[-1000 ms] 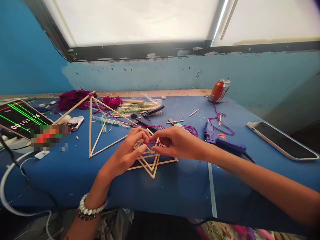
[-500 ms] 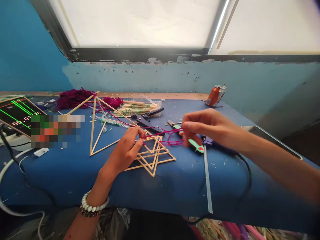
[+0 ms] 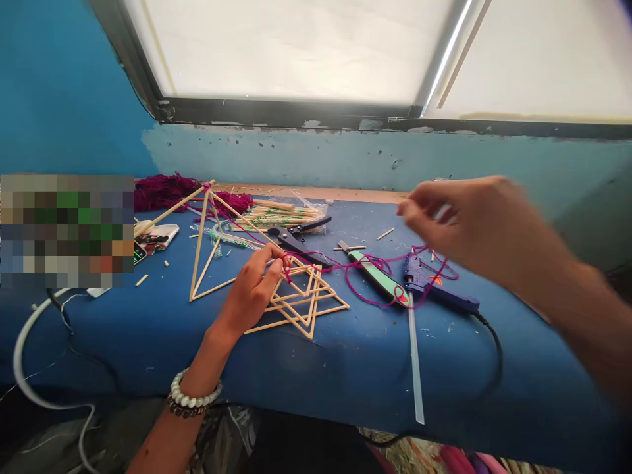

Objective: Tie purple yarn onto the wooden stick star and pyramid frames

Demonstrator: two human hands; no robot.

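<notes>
My left hand pinches the upper corner of a star-like frame of thin wooden sticks, where purple yarn is wound around the joint. From there the yarn trails right in loose loops over a green-handled cutter and a blue glue gun. My right hand is raised above the glue gun, slightly blurred, thumb and fingers drawn together. Whether any yarn is between its fingertips cannot be made out. A taller stick pyramid, tied with yarn at its top, stands left of my left hand.
Black-handled cutters and a plastic bag of sticks lie behind the frame. Purple yarn heaps are at the back left. A clear glue stick projects from the glue gun toward the table's front edge. A white cable curves at the left.
My right hand has moved up and to the right, away from the frame. The yarn now lies in wider loops across the tools. My left hand keeps its pinch; the view has shifted left.
</notes>
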